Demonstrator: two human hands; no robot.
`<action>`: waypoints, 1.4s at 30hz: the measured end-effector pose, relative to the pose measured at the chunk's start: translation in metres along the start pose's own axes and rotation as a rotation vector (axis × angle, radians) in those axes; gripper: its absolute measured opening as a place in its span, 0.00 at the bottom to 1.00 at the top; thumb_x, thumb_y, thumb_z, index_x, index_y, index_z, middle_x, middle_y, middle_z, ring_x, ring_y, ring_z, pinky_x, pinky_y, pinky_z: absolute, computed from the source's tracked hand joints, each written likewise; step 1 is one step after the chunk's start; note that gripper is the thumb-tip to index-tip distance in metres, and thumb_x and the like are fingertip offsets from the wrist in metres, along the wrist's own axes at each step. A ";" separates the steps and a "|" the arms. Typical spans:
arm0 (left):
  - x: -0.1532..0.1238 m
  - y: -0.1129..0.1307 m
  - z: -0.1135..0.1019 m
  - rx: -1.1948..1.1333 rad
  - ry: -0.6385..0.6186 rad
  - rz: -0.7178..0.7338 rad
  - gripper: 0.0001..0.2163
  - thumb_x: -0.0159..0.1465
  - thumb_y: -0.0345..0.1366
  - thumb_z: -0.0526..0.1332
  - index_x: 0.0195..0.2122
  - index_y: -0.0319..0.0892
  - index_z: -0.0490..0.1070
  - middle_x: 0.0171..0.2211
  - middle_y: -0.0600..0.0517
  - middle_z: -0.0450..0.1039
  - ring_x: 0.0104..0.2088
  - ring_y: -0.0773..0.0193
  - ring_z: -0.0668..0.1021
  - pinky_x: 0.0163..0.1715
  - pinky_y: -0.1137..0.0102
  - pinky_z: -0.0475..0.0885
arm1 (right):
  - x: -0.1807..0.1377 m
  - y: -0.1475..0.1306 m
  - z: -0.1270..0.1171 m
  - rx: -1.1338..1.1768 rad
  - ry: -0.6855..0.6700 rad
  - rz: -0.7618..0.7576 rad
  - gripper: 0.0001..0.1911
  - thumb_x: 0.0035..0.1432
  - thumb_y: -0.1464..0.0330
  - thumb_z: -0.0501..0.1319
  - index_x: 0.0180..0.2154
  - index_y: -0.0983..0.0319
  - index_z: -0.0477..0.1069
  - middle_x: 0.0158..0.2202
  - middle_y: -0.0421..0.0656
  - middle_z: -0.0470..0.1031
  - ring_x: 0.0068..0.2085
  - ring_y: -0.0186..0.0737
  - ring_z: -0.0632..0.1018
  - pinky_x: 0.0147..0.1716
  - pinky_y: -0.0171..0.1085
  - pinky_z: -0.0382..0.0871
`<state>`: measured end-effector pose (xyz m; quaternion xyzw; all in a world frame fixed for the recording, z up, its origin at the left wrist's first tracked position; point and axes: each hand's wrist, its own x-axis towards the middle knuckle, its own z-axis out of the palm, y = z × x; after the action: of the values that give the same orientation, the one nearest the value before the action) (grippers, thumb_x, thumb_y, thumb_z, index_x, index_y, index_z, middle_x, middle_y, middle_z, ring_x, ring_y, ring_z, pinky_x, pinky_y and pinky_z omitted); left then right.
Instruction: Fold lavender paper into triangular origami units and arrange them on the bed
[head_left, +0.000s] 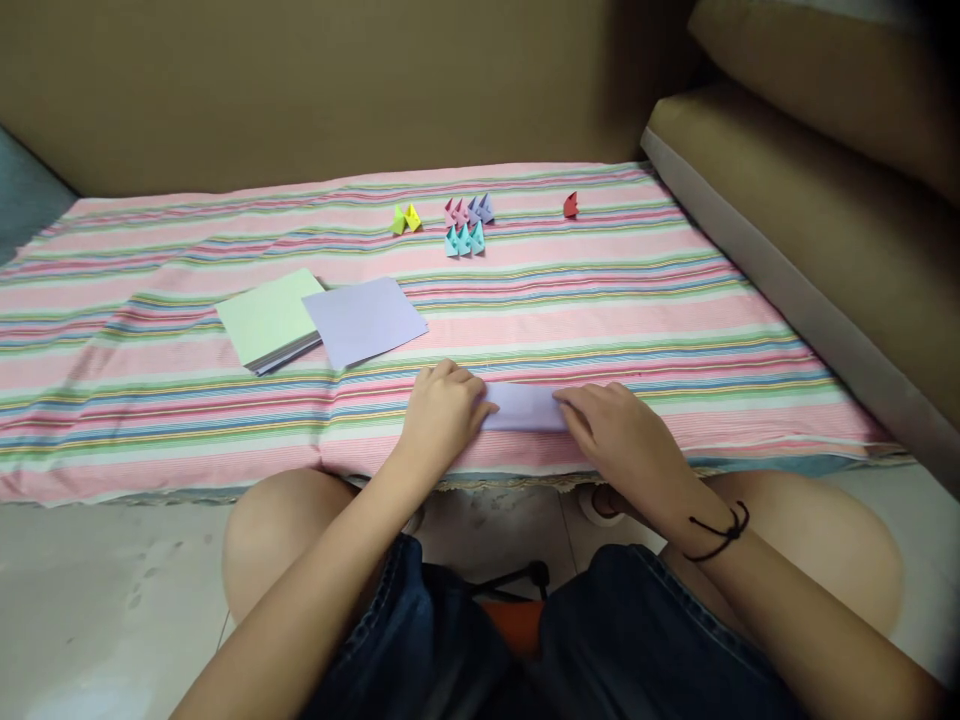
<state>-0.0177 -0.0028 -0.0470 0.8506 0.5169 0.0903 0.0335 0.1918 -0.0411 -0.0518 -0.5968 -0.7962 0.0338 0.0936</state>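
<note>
A folded strip of lavender paper [523, 408] lies near the front edge of the striped cloth [600, 320]. My left hand [444, 408] closes on its left end, thumb and fingers pinching the paper. At the right end, my right hand [611, 425] grips it the same way, with a dark cord bracelet [724, 535] on that wrist. Beyond my left hand, a lavender sheet [366, 322] partly overlaps a stack of paper with a pale green top sheet [270, 318].
Small folded paper pieces stand at the back: yellow [406, 218], pink [456, 212], purple [481, 208], turquoise [465, 240] and red [571, 206]. A brown cushion [780, 200] borders the right side. A brown panel [337, 90] rises behind the cloth.
</note>
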 end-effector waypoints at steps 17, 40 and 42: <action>-0.025 0.047 0.012 0.321 -0.129 0.066 0.26 0.66 0.45 0.52 0.62 0.38 0.58 0.46 0.32 0.72 0.47 0.43 0.72 0.44 0.56 0.62 | -0.011 -0.024 0.011 -0.260 0.007 -0.158 0.25 0.62 0.62 0.55 0.59 0.64 0.65 0.38 0.53 0.72 0.41 0.52 0.69 0.45 0.47 0.58; -0.032 0.029 -0.002 0.258 -0.233 0.175 0.25 0.66 0.43 0.52 0.64 0.44 0.56 0.56 0.31 0.64 0.53 0.41 0.69 0.48 0.54 0.62 | -0.020 -0.004 0.005 -0.226 -0.043 -0.293 0.28 0.57 0.67 0.61 0.59 0.57 0.64 0.49 0.55 0.71 0.51 0.54 0.70 0.52 0.50 0.62; -0.034 0.027 -0.002 0.248 -0.237 0.182 0.25 0.65 0.43 0.53 0.64 0.46 0.56 0.57 0.33 0.64 0.54 0.41 0.68 0.48 0.54 0.61 | -0.021 -0.003 0.005 -0.232 -0.044 -0.300 0.30 0.56 0.66 0.63 0.61 0.56 0.62 0.50 0.56 0.71 0.51 0.55 0.71 0.52 0.50 0.62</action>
<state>-0.0092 -0.0453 -0.0445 0.8962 0.4374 -0.0719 -0.0193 0.1938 -0.0616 -0.0589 -0.4772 -0.8767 -0.0595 0.0106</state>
